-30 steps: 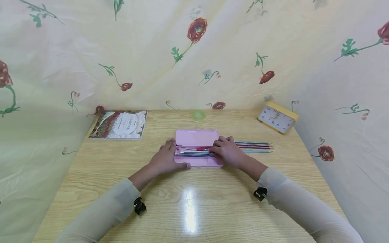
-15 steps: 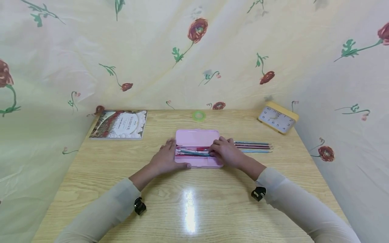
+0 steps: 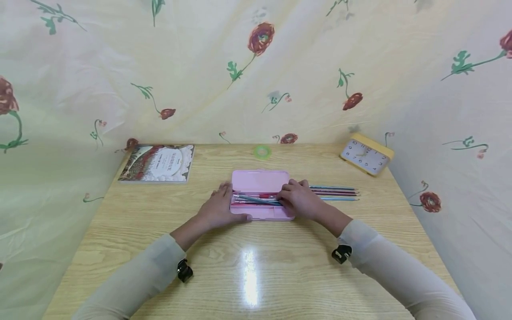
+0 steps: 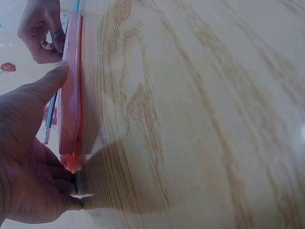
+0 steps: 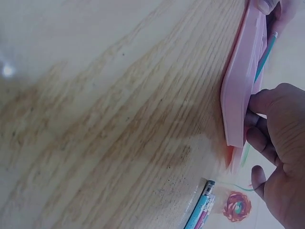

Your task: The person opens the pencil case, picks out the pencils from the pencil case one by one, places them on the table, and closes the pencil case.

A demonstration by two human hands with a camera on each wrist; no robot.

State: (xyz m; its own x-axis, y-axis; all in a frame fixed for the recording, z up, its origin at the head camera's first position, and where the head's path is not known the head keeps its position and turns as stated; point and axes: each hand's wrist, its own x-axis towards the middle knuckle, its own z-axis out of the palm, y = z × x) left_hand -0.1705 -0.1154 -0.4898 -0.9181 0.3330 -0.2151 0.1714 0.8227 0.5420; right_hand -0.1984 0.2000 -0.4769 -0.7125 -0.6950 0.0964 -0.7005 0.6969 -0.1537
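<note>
2 bare hands, the left hand [image 3: 219, 209] and the right hand [image 3: 302, 202], are at an open, flat, rectangular pink pencil case [image 3: 262, 214], which lies at the middle of the pale wood-grain table [image 3: 208, 289] with its lid folded back toward the far side. The left hand braces the case's left end: its thumb stretches onto the near rim, well apart from the other fingers, which lie against the left edge. The right hand reaches over the right end, its fingers bent down into the case and pinching a thin teal pencil [image 3: 258, 200]; the exact meeting of fingertips and pencil is hidden in the head view. This pencil slants across the case, its left end raised above the rim and its other end under the right hand. Beside it in the case lie slim red pens [image 3: 265, 196]. To the right of the case, partly behind the right hand, long teal, maroon and light-blue pencils [image 3: 336, 193] lie nearly parallel on the table, tips pointing right. Farther back, a glossy book with a patterned cover [image 3: 158, 163] lies flat at the left, a round green object [image 3: 262, 152] is near the back edge, and a yellow rectangular clock with a white face [image 3: 366, 154] sits at the right. Pale sleeves [image 3: 132, 275] cover both forearms, each with a small black device [image 3: 185, 271] near the wrist.
</note>
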